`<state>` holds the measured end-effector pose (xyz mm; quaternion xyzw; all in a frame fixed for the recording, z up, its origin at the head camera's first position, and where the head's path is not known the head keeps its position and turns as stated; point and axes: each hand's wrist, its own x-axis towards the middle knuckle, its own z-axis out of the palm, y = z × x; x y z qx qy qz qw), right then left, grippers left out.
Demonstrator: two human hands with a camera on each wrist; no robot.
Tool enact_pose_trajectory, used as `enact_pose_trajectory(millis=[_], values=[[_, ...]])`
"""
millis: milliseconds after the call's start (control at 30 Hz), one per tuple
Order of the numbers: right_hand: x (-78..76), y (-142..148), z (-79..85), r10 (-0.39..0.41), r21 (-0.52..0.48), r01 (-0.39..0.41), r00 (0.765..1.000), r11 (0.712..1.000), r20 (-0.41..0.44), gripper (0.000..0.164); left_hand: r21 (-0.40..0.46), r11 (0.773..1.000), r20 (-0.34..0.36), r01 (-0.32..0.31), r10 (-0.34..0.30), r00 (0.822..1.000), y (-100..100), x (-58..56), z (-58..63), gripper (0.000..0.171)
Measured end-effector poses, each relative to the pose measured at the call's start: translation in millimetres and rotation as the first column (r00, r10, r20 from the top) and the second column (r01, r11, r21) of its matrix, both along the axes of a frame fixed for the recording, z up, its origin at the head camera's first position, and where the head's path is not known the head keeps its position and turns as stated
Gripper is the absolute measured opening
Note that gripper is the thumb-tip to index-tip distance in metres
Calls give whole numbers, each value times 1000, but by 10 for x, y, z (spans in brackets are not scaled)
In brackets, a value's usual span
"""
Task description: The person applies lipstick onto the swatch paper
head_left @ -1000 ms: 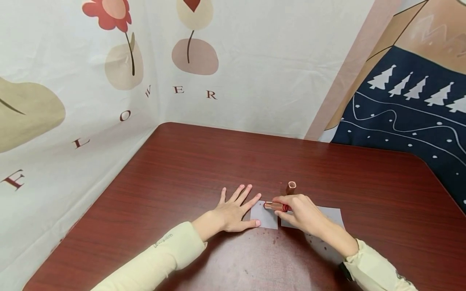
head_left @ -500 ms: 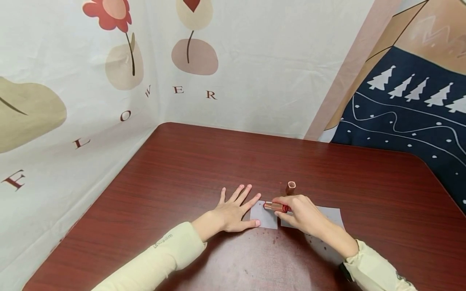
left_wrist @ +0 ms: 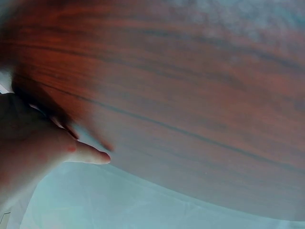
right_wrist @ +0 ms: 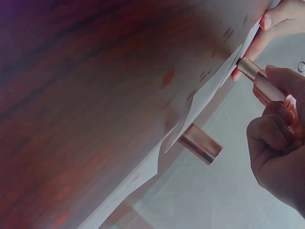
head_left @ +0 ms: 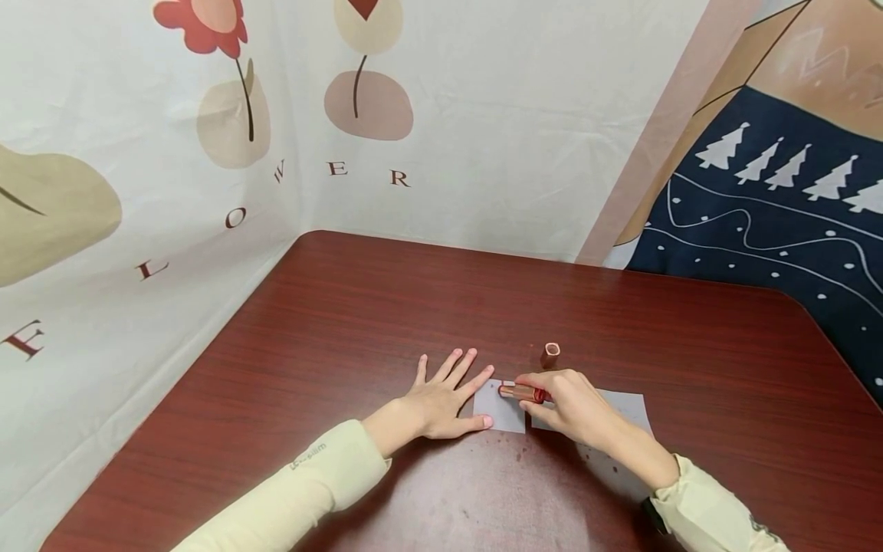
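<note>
My right hand [head_left: 576, 406] pinches a lipstick [head_left: 522, 392] with a copper-coloured tube, its tip right at a small pale sheet of paper [head_left: 507, 418]. A short red line and a dark dot mark this sheet near its far edge. Spread flat on the table, my left hand [head_left: 441, 402] has its thumb and index fingertip on the sheet's left side. Just beyond the right hand stands the lipstick cap [head_left: 551, 354], hollow end up. In the right wrist view, the lipstick [right_wrist: 262, 81] leans from the fingers toward the paper, with the cap [right_wrist: 202, 144] beside it.
A larger pale sheet [head_left: 631, 406] with marks lies partly under the right forearm. Reddish smudges [head_left: 520, 458] dot the brown table [head_left: 428, 291] in front of the small sheet. Printed fabric [head_left: 483, 153] hangs along the table's far and left sides.
Both hands stay nearly in place. The lipstick tip stays by the red line on the small sheet, and the view has shifted only slightly.
</note>
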<state>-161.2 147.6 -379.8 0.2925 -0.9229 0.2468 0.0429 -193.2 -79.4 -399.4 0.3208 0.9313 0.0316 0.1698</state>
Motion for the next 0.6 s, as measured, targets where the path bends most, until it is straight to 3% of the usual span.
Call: enact_pose_trajectory(millis=[600], values=[[7,7,9,13,-10,-13,1000,1000,0,29,2,1000,6,-1,1,1000,1,1,4,76]])
